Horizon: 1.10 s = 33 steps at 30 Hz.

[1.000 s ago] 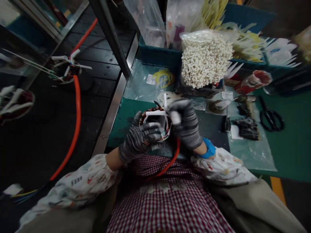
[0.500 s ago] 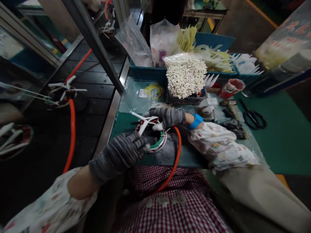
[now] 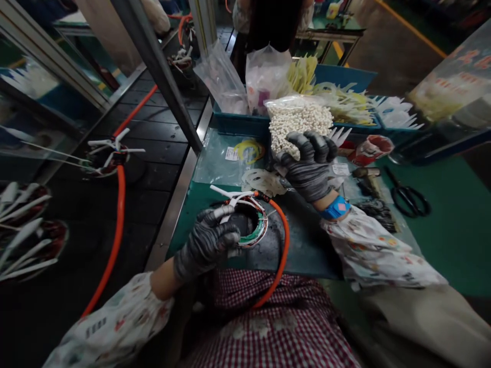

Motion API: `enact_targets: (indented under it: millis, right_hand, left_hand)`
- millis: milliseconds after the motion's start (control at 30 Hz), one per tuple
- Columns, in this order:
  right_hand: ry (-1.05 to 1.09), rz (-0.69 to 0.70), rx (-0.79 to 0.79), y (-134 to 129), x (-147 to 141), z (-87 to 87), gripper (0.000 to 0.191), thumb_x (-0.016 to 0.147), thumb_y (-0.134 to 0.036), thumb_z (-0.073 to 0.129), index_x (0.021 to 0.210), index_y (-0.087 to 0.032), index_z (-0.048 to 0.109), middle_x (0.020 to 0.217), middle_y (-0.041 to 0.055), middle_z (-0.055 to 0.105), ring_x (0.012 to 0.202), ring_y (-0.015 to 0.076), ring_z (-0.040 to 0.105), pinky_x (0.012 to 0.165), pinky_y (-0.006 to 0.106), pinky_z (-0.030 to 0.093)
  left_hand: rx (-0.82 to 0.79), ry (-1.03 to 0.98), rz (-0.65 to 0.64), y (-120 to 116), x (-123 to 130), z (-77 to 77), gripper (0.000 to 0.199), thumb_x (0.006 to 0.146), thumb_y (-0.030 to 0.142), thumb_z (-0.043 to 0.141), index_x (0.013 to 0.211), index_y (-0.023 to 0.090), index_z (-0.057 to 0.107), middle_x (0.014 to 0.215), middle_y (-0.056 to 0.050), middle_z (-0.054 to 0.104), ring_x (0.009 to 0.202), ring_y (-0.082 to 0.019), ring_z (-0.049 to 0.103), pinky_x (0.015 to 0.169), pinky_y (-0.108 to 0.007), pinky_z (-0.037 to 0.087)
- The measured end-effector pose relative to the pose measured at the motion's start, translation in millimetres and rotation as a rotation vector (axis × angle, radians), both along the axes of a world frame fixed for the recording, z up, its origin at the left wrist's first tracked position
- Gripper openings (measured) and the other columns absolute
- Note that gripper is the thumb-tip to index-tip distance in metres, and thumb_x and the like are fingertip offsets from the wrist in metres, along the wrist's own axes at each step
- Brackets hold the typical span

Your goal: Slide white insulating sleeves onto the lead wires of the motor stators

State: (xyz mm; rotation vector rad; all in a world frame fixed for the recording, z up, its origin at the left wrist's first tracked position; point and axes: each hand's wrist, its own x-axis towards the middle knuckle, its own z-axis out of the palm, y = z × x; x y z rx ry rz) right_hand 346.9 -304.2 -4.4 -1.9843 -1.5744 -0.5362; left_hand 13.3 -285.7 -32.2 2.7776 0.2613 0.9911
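Observation:
My left hand, in a grey glove, grips a round wound stator ring lying on the green mat near my lap. White sleeves stick out of the ring's top, and an orange cable curves from it down towards me. My right hand, also gloved, reaches forward with curled fingers onto a clear bag of small white pieces; whether it holds any I cannot tell.
Blue bins with plastic bags and yellow strips stand behind the bag. Black scissors, tape rolls and small tools lie at right on the green table. At left, a dark conveyor carries more stators with an orange cable.
My right hand left the stator's sleeves and moved forward and right to the bag of white pieces. My left hand stayed on the ring.

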Motion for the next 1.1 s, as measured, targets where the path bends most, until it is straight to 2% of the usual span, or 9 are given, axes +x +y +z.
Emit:
enact_targets:
  millis: [133, 300, 467, 633, 733, 800, 933, 1000, 1100]
  right_hand:
    - [0.001, -0.008, -0.021, 10.1, -2.4, -3.5, 0.046, 0.105, -0.046, 0.057, 0.145, -0.028, 0.069, 0.148, 0.0143, 0.069, 0.148, 0.0382, 0.053, 0.126, 0.067, 0.036]
    - [-0.03, 0.003, -0.11, -5.3, -10.1, 0.5, 0.031, 0.108, -0.048, 0.055, 0.113, -0.031, 0.08, 0.147, 0.0088, 0.073, 0.148, 0.0348, 0.051, 0.123, 0.062, 0.036]
    - [-0.061, -0.04, -0.098, -11.6, -9.7, 3.8, 0.03, 0.104, -0.053, 0.063, 0.119, -0.032, 0.079, 0.158, 0.0094, 0.065, 0.15, 0.0375, 0.047, 0.123, 0.064, 0.033]
    - [-0.025, -0.078, -0.059, -3.0, -11.5, 4.0, 0.033, 0.104, -0.049, 0.062, 0.13, -0.033, 0.075, 0.153, 0.0117, 0.068, 0.147, 0.0384, 0.049, 0.122, 0.066, 0.032]
    - [-0.017, -0.071, -0.037, -4.0, -14.2, 3.2, 0.026, 0.102, -0.046, 0.064, 0.119, -0.031, 0.078, 0.15, 0.0121, 0.069, 0.146, 0.0381, 0.05, 0.123, 0.065, 0.032]
    - [0.023, 0.025, 0.028, -9.1, -16.7, 4.8, 0.022, 0.098, -0.047, 0.07, 0.104, -0.029, 0.082, 0.143, 0.0133, 0.074, 0.14, 0.0397, 0.056, 0.12, 0.066, 0.036]
    - [0.155, 0.348, 0.171, -31.5, -25.7, 23.1, 0.026, 0.102, -0.043, 0.066, 0.099, -0.026, 0.085, 0.109, 0.0117, 0.085, 0.102, 0.032, 0.077, 0.094, 0.053, 0.06]
    - [0.31, 0.374, 0.246, -51.5, -32.8, 40.8, 0.022, 0.104, -0.038, 0.067, 0.105, -0.027, 0.086, 0.102, 0.0096, 0.086, 0.092, 0.0291, 0.08, 0.088, 0.049, 0.064]
    - [0.637, 0.283, 0.449, -90.0, -46.3, 68.2, 0.019, 0.095, -0.041, 0.084, 0.113, -0.037, 0.087, 0.105, 0.0076, 0.085, 0.089, 0.0305, 0.082, 0.082, 0.05, 0.066]
  left_hand:
    - [0.048, -0.014, 0.139, -19.0, 3.1, 2.8, 0.017, 0.093, 0.031, 0.083, 0.1, 0.031, 0.068, 0.094, 0.006, 0.081, 0.114, -0.026, 0.074, 0.104, -0.044, 0.052]
    - [0.069, -0.032, 0.35, -39.1, 16.1, -3.1, 0.017, 0.096, 0.043, 0.077, 0.097, 0.031, 0.065, 0.092, 0.006, 0.081, 0.112, -0.026, 0.07, 0.111, -0.047, 0.043]
    - [0.068, 0.034, 0.357, -38.4, 15.3, -14.6, 0.017, 0.095, 0.049, 0.074, 0.098, 0.033, 0.071, 0.096, 0.006, 0.081, 0.114, -0.027, 0.07, 0.122, -0.05, 0.036]
    - [0.099, 0.022, 0.39, -34.9, 15.4, -21.4, 0.018, 0.089, 0.048, 0.079, 0.09, 0.032, 0.071, 0.096, 0.005, 0.08, 0.116, -0.024, 0.068, 0.128, -0.045, 0.029]
    - [0.064, -0.056, 0.344, -35.2, 18.9, -20.5, 0.017, 0.088, 0.045, 0.081, 0.096, 0.033, 0.071, 0.094, 0.006, 0.079, 0.12, -0.023, 0.065, 0.131, -0.041, 0.025]
    - [0.051, -0.086, 0.318, -36.2, 20.9, -19.8, 0.021, 0.088, 0.049, 0.081, 0.098, 0.034, 0.07, 0.093, 0.006, 0.077, 0.12, -0.022, 0.064, 0.131, -0.04, 0.025]
    - [0.051, -0.067, 0.362, -37.4, 22.9, -22.9, 0.031, 0.083, 0.06, 0.082, 0.094, 0.033, 0.072, 0.11, 0.002, 0.076, 0.121, -0.023, 0.063, 0.128, -0.042, 0.029]
    - [0.046, -0.054, 0.375, -36.7, 22.6, -25.3, 0.033, 0.083, 0.061, 0.083, 0.092, 0.032, 0.073, 0.116, 0.0, 0.075, 0.124, -0.024, 0.061, 0.128, -0.043, 0.029]
    - [0.076, -0.043, 0.346, -35.5, 20.3, -27.6, 0.033, 0.084, 0.062, 0.084, 0.094, 0.032, 0.073, 0.115, 0.0, 0.075, 0.126, -0.024, 0.06, 0.132, -0.044, 0.025]
